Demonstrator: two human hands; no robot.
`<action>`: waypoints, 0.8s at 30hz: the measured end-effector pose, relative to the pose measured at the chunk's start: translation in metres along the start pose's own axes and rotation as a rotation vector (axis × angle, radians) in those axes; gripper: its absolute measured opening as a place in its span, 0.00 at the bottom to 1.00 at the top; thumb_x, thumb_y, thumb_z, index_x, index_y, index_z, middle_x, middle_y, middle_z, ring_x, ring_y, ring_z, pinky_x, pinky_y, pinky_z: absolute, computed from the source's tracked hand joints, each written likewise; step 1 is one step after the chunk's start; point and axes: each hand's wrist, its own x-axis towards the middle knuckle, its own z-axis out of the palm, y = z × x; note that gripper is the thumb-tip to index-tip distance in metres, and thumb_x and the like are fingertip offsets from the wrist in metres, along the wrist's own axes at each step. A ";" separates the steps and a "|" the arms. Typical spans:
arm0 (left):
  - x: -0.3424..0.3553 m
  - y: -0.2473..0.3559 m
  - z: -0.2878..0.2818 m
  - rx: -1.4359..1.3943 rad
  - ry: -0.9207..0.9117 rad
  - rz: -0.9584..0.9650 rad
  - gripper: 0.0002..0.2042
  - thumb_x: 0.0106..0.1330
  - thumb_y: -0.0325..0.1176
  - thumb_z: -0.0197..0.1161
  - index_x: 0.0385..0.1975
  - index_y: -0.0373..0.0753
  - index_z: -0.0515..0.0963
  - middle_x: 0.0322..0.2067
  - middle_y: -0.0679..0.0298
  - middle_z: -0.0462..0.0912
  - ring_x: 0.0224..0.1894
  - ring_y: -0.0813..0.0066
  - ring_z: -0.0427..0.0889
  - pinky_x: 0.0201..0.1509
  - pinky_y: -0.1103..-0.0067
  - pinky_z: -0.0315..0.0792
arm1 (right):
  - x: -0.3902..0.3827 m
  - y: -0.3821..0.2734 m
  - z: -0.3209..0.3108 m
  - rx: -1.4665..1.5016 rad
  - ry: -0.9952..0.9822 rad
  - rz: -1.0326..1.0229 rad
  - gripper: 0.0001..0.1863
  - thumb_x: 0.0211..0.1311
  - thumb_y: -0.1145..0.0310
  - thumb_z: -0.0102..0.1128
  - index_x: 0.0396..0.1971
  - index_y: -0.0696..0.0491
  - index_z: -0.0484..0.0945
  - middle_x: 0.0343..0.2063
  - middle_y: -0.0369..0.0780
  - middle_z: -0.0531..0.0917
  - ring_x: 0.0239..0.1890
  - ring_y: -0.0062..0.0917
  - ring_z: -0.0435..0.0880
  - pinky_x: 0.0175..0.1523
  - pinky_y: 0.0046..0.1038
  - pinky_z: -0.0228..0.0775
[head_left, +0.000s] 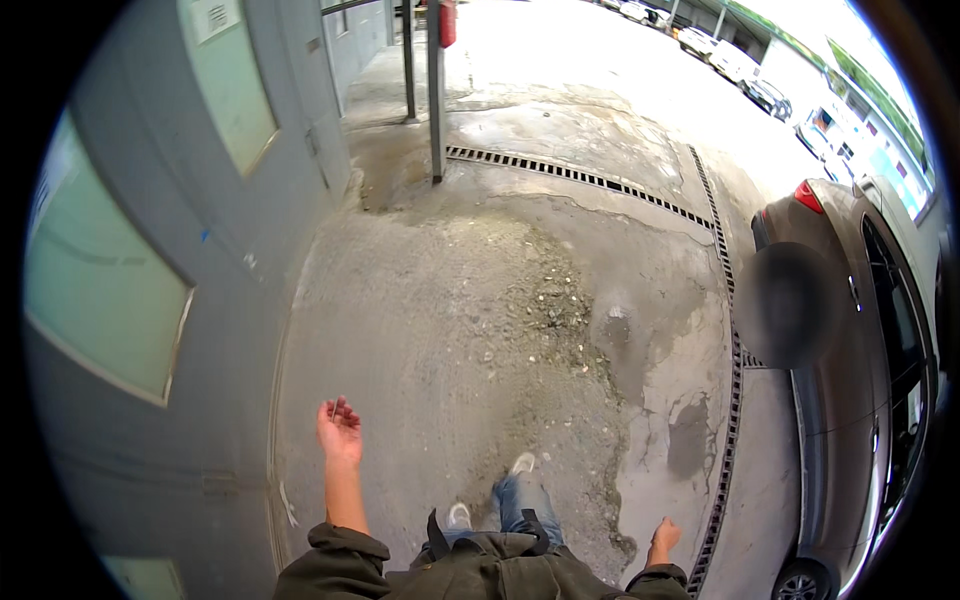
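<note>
My left hand (341,428) hangs low over the concrete at the left, palm turned up and fingers curled. A thin pale sliver shows between those fingers, too small to name. Further right, my right hand (663,538) is down at my side with its fingers closed; whatever is inside it, if anything, is hidden. Neither hand touches the things around it. Dark green sleeves cover my arms, and my legs in blue jeans (524,505) show below, with one white shoe (523,463) set ahead of the other.
A grey metal wall with door panels (235,285) runs along the left. To the right stands a brown car (840,430) beside a slotted drain (735,430). Ahead are a metal post (437,110), a red cylinder (447,25), rough gravelly concrete (550,300) and parked cars (735,62).
</note>
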 end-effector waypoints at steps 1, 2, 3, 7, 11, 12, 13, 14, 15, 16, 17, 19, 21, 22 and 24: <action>0.019 -0.015 0.048 -0.008 -0.021 -0.009 0.07 0.77 0.39 0.56 0.40 0.44 0.74 0.38 0.64 0.86 0.32 0.75 0.81 0.35 0.78 0.78 | 0.019 -0.017 0.011 0.010 -0.044 0.046 0.23 0.62 0.57 0.59 0.41 0.64 0.86 0.41 0.61 0.86 0.49 0.56 0.84 0.55 0.51 0.72; 0.037 -0.034 0.092 -0.017 -0.037 -0.026 0.07 0.77 0.39 0.56 0.40 0.44 0.74 0.38 0.63 0.86 0.32 0.75 0.82 0.35 0.78 0.78 | 0.033 -0.021 0.027 0.057 -0.017 0.046 0.23 0.63 0.58 0.59 0.44 0.64 0.85 0.44 0.61 0.86 0.50 0.56 0.84 0.56 0.50 0.72; 0.058 -0.062 0.133 -0.053 -0.066 -0.065 0.07 0.77 0.40 0.56 0.40 0.44 0.74 0.38 0.63 0.86 0.33 0.75 0.82 0.35 0.78 0.78 | 0.061 -0.014 0.044 0.112 0.044 0.033 0.23 0.63 0.59 0.59 0.46 0.64 0.84 0.46 0.60 0.86 0.52 0.55 0.84 0.57 0.50 0.72; 0.160 -0.105 0.217 -0.091 0.030 0.024 0.07 0.77 0.39 0.57 0.41 0.43 0.74 0.39 0.62 0.86 0.34 0.75 0.82 0.35 0.78 0.78 | 0.108 -0.145 0.108 0.227 0.150 0.158 0.25 0.67 0.61 0.59 0.53 0.67 0.80 0.52 0.58 0.85 0.55 0.51 0.83 0.60 0.46 0.73; 0.244 -0.131 0.300 -0.135 0.188 0.122 0.08 0.77 0.40 0.57 0.42 0.43 0.73 0.39 0.62 0.86 0.35 0.76 0.81 0.36 0.78 0.78 | 0.184 -0.349 0.147 0.286 0.036 0.209 0.26 0.66 0.58 0.61 0.48 0.69 0.81 0.48 0.57 0.86 0.52 0.52 0.85 0.57 0.46 0.75; 0.251 -0.121 0.310 -0.142 0.250 0.162 0.08 0.77 0.40 0.57 0.42 0.43 0.73 0.40 0.62 0.86 0.35 0.76 0.81 0.37 0.79 0.78 | 0.197 -0.432 0.151 0.239 0.004 0.144 0.26 0.66 0.58 0.62 0.46 0.70 0.82 0.46 0.58 0.87 0.49 0.52 0.86 0.54 0.47 0.76; 0.261 -0.121 0.330 -0.131 0.241 0.190 0.09 0.77 0.41 0.57 0.42 0.43 0.73 0.40 0.63 0.86 0.35 0.76 0.81 0.37 0.79 0.78 | 0.218 -0.487 0.148 0.202 -0.002 0.084 0.26 0.65 0.57 0.63 0.44 0.71 0.82 0.43 0.58 0.88 0.47 0.53 0.87 0.52 0.48 0.76; 0.279 -0.137 0.359 -0.144 0.215 0.181 0.09 0.77 0.41 0.56 0.43 0.43 0.73 0.41 0.63 0.85 0.35 0.76 0.80 0.37 0.79 0.77 | 0.278 -0.534 0.161 0.079 0.139 0.002 0.25 0.61 0.56 0.65 0.35 0.69 0.84 0.34 0.58 0.88 0.38 0.53 0.87 0.47 0.49 0.76; 0.297 -0.149 0.381 -0.169 0.197 0.197 0.10 0.77 0.42 0.56 0.43 0.43 0.73 0.41 0.63 0.85 0.35 0.77 0.80 0.38 0.80 0.77 | 0.323 -0.591 0.175 0.085 0.234 -0.220 0.22 0.58 0.56 0.66 0.27 0.66 0.84 0.26 0.56 0.86 0.32 0.51 0.86 0.44 0.49 0.75; 0.314 -0.154 0.402 -0.190 0.219 0.224 0.09 0.77 0.42 0.56 0.43 0.43 0.73 0.41 0.63 0.86 0.36 0.77 0.81 0.38 0.79 0.78 | 0.349 -0.663 0.187 0.116 0.166 -0.288 0.22 0.58 0.56 0.65 0.26 0.65 0.83 0.25 0.56 0.85 0.30 0.50 0.85 0.42 0.49 0.75; 0.328 -0.157 0.420 -0.192 0.249 0.261 0.09 0.77 0.41 0.57 0.42 0.43 0.73 0.41 0.62 0.86 0.36 0.77 0.81 0.38 0.79 0.78 | 0.355 -0.751 0.197 0.135 0.079 -0.346 0.21 0.57 0.56 0.65 0.24 0.64 0.82 0.24 0.55 0.84 0.28 0.49 0.84 0.41 0.49 0.74; 0.367 -0.181 0.470 -0.192 0.312 0.255 0.10 0.78 0.42 0.55 0.45 0.43 0.73 0.44 0.64 0.85 0.36 0.77 0.79 0.38 0.80 0.76 | 0.380 -0.893 0.214 0.204 0.165 -0.469 0.20 0.55 0.57 0.65 0.21 0.62 0.80 0.21 0.53 0.83 0.26 0.46 0.82 0.39 0.46 0.74; 0.420 -0.215 0.520 -0.241 0.366 0.202 0.10 0.78 0.42 0.55 0.45 0.43 0.73 0.44 0.64 0.85 0.35 0.77 0.79 0.38 0.80 0.76 | 0.399 -1.010 0.231 0.210 0.126 -0.543 0.19 0.52 0.58 0.66 0.21 0.61 0.80 0.21 0.51 0.83 0.26 0.45 0.83 0.39 0.44 0.75; 0.450 -0.232 0.542 -0.276 0.394 0.174 0.09 0.78 0.42 0.55 0.46 0.43 0.72 0.44 0.64 0.85 0.35 0.77 0.79 0.38 0.80 0.76 | 0.400 -1.062 0.239 0.225 0.127 -0.559 0.18 0.52 0.58 0.66 0.21 0.61 0.80 0.21 0.51 0.83 0.26 0.45 0.84 0.39 0.44 0.75; 0.509 -0.260 0.596 -0.286 0.424 0.137 0.09 0.78 0.41 0.55 0.46 0.43 0.72 0.44 0.63 0.84 0.34 0.76 0.79 0.38 0.79 0.76 | 0.402 -1.151 0.257 0.246 0.138 -0.577 0.18 0.51 0.58 0.65 0.20 0.61 0.80 0.21 0.51 0.84 0.26 0.45 0.84 0.39 0.44 0.76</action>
